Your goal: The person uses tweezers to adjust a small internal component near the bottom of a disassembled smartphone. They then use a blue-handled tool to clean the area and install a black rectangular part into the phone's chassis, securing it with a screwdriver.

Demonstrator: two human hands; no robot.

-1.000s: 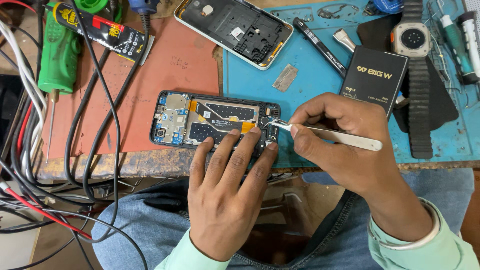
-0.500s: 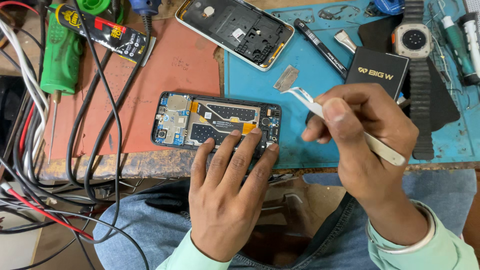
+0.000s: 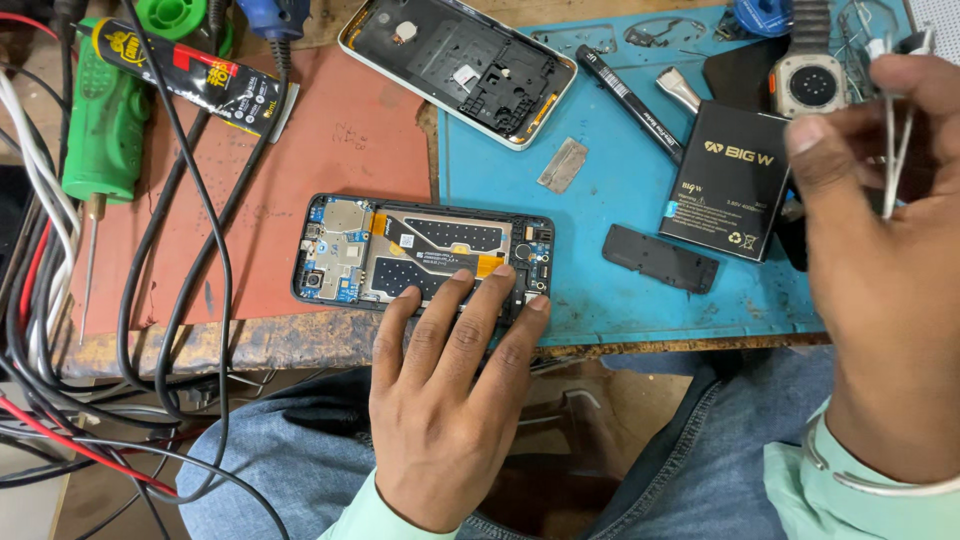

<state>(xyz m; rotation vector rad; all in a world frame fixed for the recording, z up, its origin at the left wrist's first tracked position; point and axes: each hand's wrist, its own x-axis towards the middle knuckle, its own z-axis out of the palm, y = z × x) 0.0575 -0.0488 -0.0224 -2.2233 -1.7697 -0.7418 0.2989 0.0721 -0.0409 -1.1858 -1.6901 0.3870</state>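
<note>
Cluttered counter (image 3: 300,345), blue mat at right of frame. Left hand (image 3: 450,400) lies flat, fingers pinning the opened phone (image 3: 420,250) at centre. Right hand (image 3: 880,250), upper right, pinches tweezers (image 3: 893,130) clear. Judgement: keep phone pinned; bring tips down slowly.

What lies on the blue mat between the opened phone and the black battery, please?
In the head view, a flat black cover piece lies on the blue mat between the opened phone and black battery.

Bright, even light; soft shadows.
</note>
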